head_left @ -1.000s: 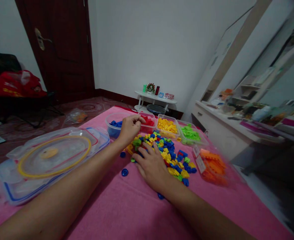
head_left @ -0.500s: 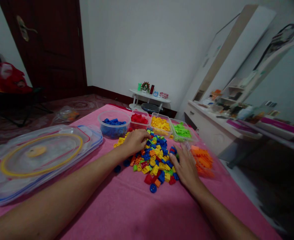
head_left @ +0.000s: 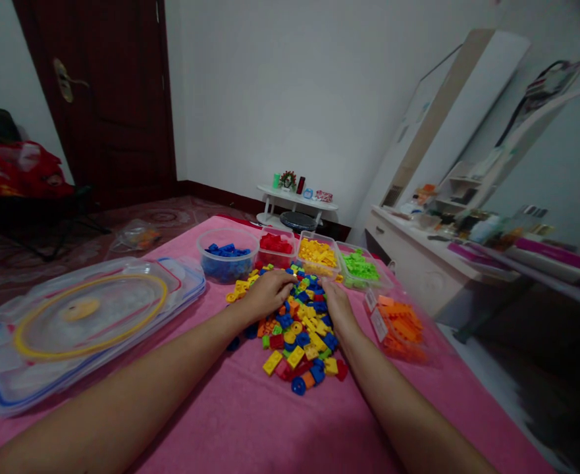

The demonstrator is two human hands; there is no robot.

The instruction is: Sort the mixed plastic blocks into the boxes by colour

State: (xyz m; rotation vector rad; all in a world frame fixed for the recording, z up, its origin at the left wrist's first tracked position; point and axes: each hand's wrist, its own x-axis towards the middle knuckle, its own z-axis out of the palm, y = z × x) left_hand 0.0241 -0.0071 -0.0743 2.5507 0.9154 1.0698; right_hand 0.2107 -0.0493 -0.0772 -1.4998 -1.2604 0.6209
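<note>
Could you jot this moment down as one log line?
left hand: at left side of brick pile | right hand: at its right side | grasp: unclear | beyond: round tub, blue bricks | left: plastic lids

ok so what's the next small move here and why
Probably have the left hand pick up the yellow brick at the near left edge of the pile: it seems to lie uncovered, and a clear box beyond the pile holds yellow pieces, while the pile mixes several colours.
</note>
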